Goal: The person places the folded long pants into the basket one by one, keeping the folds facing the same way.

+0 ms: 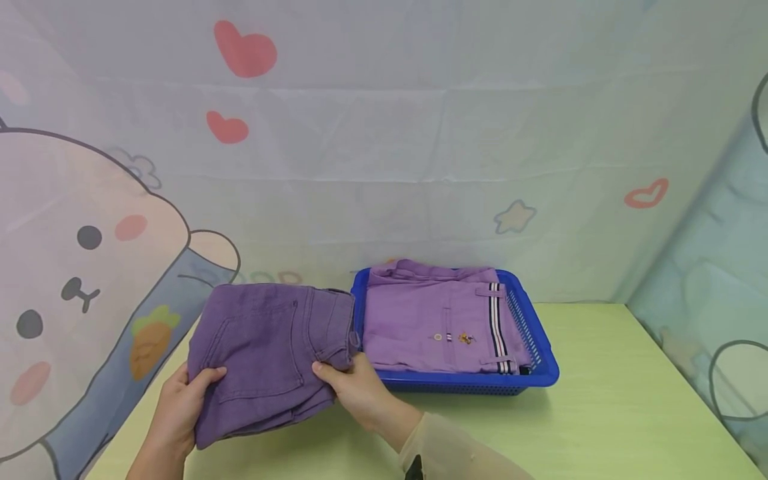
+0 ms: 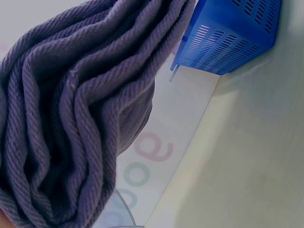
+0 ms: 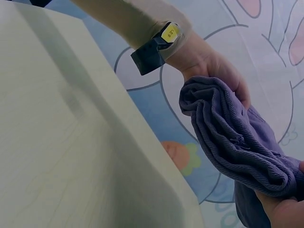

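A pair of dark purple jeans (image 1: 258, 347), folded into a thick packet, is held up over the table's left side by both hands. My left hand (image 1: 180, 405) grips its lower left edge, thumb on top. At the waistband end, my right hand (image 1: 365, 393) pinches it with the thumb on the upper face and the other fingers hidden beneath. Several stacked fabric layers of the jeans (image 2: 71, 109) show in the left wrist view. From the right wrist, the left hand (image 3: 218, 71) and part of the right hand (image 3: 287, 213) appear at opposite ends of the packet.
Right of the jeans stands a blue plastic basket (image 1: 540, 363) on the light green table (image 1: 612, 400). Folded lilac trousers (image 1: 414, 327) with a striped waistband lie in it. A printed cloth backdrop (image 1: 384, 133) hangs behind the table.
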Demonstrator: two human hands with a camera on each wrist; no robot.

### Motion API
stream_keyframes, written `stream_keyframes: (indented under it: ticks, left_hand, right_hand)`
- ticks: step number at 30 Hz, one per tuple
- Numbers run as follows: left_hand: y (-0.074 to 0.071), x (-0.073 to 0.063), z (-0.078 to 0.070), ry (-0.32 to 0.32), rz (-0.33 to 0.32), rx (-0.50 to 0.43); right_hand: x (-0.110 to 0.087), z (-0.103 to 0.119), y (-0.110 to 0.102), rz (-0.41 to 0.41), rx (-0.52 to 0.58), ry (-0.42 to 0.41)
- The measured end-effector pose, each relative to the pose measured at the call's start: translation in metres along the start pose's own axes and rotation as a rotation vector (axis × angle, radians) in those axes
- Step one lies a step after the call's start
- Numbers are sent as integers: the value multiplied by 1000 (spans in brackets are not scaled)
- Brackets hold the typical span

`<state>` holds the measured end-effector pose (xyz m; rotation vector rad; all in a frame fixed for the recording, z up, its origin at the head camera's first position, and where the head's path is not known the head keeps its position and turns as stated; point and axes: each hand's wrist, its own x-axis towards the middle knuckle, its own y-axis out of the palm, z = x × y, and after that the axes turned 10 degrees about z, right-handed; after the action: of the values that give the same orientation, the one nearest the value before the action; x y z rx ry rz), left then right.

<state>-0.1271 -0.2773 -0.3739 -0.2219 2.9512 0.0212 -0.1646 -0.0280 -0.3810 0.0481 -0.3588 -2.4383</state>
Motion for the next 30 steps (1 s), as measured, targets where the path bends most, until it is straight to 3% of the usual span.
stream_keyframes:
  ticks: [23,30]
  left_hand:
    - [7,-2,-2,19,6,4]
    - [10,-3,-5,-5,29,44]
  right_hand:
    - [-5,4,-6,8,-13,8]
    - [-6,6,-10,14,-22,14]
